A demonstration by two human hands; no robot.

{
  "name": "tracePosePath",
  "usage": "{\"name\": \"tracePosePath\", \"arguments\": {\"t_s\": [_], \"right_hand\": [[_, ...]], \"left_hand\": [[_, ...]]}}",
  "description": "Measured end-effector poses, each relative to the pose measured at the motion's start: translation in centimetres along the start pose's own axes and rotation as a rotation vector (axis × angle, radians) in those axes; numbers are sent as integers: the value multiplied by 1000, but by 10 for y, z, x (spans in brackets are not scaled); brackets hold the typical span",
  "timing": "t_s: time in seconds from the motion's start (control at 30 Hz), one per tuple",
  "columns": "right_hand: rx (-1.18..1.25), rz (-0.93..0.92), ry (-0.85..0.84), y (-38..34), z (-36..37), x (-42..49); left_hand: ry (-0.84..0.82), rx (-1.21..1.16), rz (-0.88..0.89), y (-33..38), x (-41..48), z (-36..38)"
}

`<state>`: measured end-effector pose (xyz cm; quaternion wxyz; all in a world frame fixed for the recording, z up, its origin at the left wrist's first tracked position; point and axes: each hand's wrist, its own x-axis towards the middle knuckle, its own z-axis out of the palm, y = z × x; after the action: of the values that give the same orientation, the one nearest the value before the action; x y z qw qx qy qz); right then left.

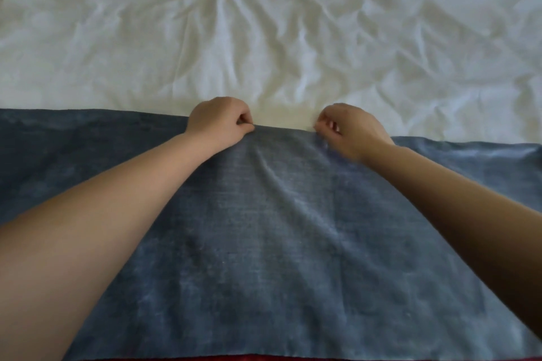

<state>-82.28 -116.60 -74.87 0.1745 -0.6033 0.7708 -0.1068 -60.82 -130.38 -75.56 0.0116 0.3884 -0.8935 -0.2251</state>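
Where the blue cloth (278, 228) lies spread flat over the near side of the bed, its far edge crosses the rumpled white sheet (278, 32). Left hand (218, 121) and right hand (349, 129) sit close together at the middle of that far edge, each pinching the hem between thumb and curled fingers. A strip of red fabric (264, 357) shows under the cloth's near edge.
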Motion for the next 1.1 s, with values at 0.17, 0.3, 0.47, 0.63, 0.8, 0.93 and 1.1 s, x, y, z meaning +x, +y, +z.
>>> {"name": "tracePosePath", "arguments": {"t_s": [0.17,0.3,0.47,0.63,0.8,0.93,1.1], "right_hand": [[-54,-85,-73,8,1,-13],[126,160,-19,10,-1,-1],[81,283,-9,9,5,1],[13,234,1,18,-6,-16],[-77,284,9,61,-28,-43],[-103,285,34,90,-32,-55],[-258,149,81,107,-27,-64]], "left_hand": [[-29,9,-16,-2,0,4],[-13,13,-34,-3,3,2],[70,55,-48,0,3,8],[38,65,1,3,0,5],[-29,-11,55,21,5,10],[-34,-84,104,44,13,23],[7,-79,135,74,26,44]]}}
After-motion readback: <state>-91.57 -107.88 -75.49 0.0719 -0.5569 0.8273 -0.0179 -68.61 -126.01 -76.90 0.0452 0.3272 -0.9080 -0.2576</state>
